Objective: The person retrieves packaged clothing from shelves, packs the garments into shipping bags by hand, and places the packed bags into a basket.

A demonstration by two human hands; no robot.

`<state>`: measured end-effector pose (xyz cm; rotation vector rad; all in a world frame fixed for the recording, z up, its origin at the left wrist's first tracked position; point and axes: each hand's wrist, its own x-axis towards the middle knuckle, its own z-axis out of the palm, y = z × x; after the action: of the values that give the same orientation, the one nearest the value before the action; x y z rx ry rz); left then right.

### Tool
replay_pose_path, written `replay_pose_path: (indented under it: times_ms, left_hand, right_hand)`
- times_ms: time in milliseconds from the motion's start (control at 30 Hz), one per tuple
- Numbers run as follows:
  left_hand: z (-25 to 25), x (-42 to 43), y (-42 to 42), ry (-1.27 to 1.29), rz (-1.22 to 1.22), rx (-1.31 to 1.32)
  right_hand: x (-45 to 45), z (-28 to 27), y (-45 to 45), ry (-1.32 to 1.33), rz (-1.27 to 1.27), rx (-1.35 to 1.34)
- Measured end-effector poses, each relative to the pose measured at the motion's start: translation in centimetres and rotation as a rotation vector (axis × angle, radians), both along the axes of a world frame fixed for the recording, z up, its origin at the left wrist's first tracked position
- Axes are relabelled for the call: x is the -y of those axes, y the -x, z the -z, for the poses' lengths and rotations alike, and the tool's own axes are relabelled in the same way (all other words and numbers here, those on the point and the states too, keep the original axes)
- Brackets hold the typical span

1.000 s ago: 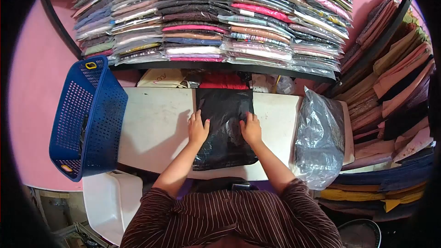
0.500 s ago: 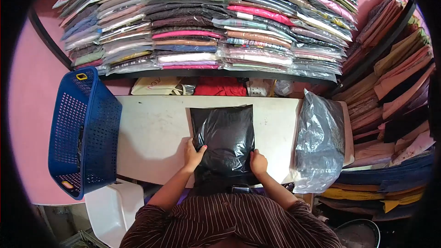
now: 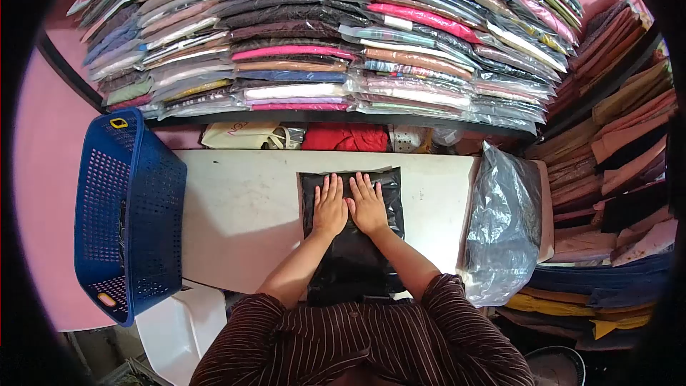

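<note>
A black garment in a clear plastic bag (image 3: 350,257) lies flat on the white table (image 3: 236,200), its near end reaching my body. My left hand (image 3: 330,206) rests palm down on its upper left part, fingers stretched toward the far edge. Beside it, my right hand (image 3: 367,204) presses flat on the upper right part, fingers slightly spread. The two thumbs nearly meet at the middle. Neither hand grasps anything; both cover part of the package.
To the left stands a blue perforated basket (image 3: 153,207), with a white plastic bin (image 3: 186,329) below. A filled clear plastic bag (image 3: 504,221) lies at the right end. Bagged clothes (image 3: 300,50) are stacked on the shelf behind; more folded clothes (image 3: 622,171) line the right side.
Both hands have left the package's side edges and moved forward and inward onto its top, opening flat. The camera view has shifted slightly.
</note>
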<state>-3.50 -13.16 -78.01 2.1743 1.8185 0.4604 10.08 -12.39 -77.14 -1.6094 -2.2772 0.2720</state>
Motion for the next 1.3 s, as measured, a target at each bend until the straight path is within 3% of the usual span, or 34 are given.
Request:
replay_pose_path:
  times_ms: [600, 967, 1233, 1300]
  left_hand:
    - [0.9, -0.8, 0.0, 0.077, -0.051, 0.007]
    - [1.6, -2.0, 2.9, 0.122, -0.135, -0.011]
    - [1.3, -2.3, 8.1, 0.168, -0.137, -0.230]
    - [1.5, -2.4, 9.8, 0.251, -0.246, -0.191]
  right_hand:
    - [-0.8, 1.1, -0.1, 0.062, -0.001, 0.072]
    - [-2.5, 2.2, -1.8, 0.148, 0.225, 0.080]
    - [-2.8, 2.7, -7.8, 0.234, 0.357, 0.121]
    - [-2.5, 2.3, -9.0, 0.287, 0.466, 0.164]
